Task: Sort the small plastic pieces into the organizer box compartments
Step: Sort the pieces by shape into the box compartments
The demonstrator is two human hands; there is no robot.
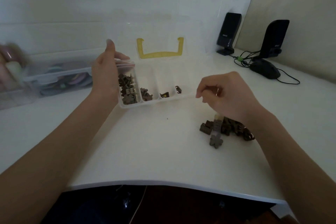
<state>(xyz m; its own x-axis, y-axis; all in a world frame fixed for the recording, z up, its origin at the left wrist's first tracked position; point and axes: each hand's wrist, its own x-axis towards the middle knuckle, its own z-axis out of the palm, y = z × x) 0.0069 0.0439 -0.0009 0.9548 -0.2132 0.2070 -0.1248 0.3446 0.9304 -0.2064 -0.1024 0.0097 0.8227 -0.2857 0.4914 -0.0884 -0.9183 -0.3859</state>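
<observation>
Forearms: both reach in from the bottom corners over the white table (145,151), bare, nearest the camera.
Right hand (229,96): loosely curled above the table, thumb and forefinger pinched together at the box's near right rim; whether anything is held between them I cannot tell.
Loose pieces (227,129): a small dark brown pile on the table just under and behind the right wrist, one clover-shaped piece lying at its near edge.
Left hand (107,72): at the box's left end, palm against the side wall, thumb over the far edge, forefinger pointing up; it grips the box.
Box (154,101): clear plastic, four compartments in a row, lid standing open behind with a yellow handle (160,49).
Compartments: leftmost is heaped with brown pieces; second has a smaller cluster at its near end; third and fourth each hold one or two pieces.
Left of box: a clear bin (54,78) with coloured items, blurred.
Far right: two black speakers (229,32), a black mouse (265,69) and cables.
</observation>
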